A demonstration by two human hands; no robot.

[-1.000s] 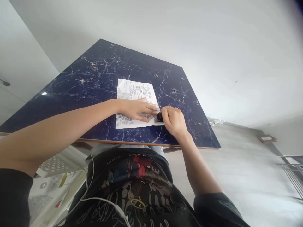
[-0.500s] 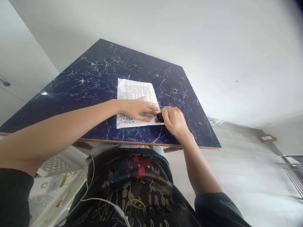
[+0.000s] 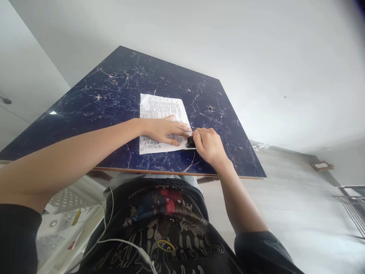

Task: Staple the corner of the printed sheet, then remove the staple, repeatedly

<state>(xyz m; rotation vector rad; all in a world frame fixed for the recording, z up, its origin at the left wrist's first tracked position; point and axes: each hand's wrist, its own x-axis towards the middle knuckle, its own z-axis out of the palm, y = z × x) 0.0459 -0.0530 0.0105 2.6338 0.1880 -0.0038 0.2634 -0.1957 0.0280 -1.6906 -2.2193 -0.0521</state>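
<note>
A white printed sheet of paper [image 3: 164, 106] lies on the dark blue marbled table [image 3: 99, 91]; whether it is one sheet or a stack I cannot tell. My left hand [image 3: 167, 130] is spread flat across it, fingers apart and pointing right. At the paper's right edge, near its lower corner, my right hand [image 3: 209, 146] is wrapped round a small black stapler [image 3: 191, 142]. The stapler's front end shows over the paper; the rest is hidden in my fist. The left fingertips are close to the stapler.
A small dark object [image 3: 210, 107] lies on the table right of the paper. The table's front edge [image 3: 171, 173] runs close to my body. A white cable [image 3: 122, 240] hangs over my shirt. A white perforated chair or stool [image 3: 70, 198] stands below left.
My right hand has shifted very slightly left, and the stapler's front looks more closed over the paper corner. My left hand stays flat on the paper.
</note>
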